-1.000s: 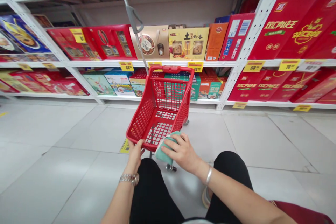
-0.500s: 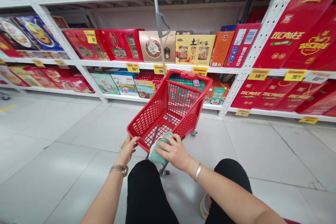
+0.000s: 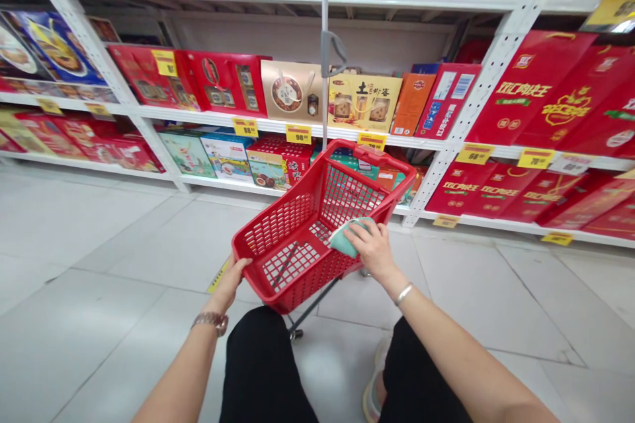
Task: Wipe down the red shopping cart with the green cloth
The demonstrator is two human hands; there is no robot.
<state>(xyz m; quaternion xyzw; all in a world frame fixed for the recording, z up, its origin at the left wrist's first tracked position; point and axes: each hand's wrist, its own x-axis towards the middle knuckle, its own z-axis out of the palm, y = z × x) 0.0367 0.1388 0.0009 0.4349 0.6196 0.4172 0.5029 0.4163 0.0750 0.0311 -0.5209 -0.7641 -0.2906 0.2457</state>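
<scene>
A red plastic mesh shopping basket on wheels (image 3: 370, 160) stands tilted in front of me on a thin metal frame. My left hand (image 3: 229, 284) grips its near rim. My right hand (image 3: 373, 251) is at the basket's right rim, shut on a folded green cloth (image 3: 344, 239) that presses against the inner side of the wall. The cloth is partly hidden by my fingers. A grey pole with a looped grey clip (image 3: 329, 53) rises from behind the basket.
White metal shelving (image 3: 496, 56) runs ahead, stacked with boxed gift sets and red bags, with yellow price tags (image 3: 297, 134) along the shelf edges. A pale tiled floor (image 3: 109, 244) lies around the basket. My black-trousered legs (image 3: 262, 370) are below.
My right hand and the cloth have moved from the near end along the right rim, away from me. The basket has turned and tilted, and the view has shifted toward the shelves.
</scene>
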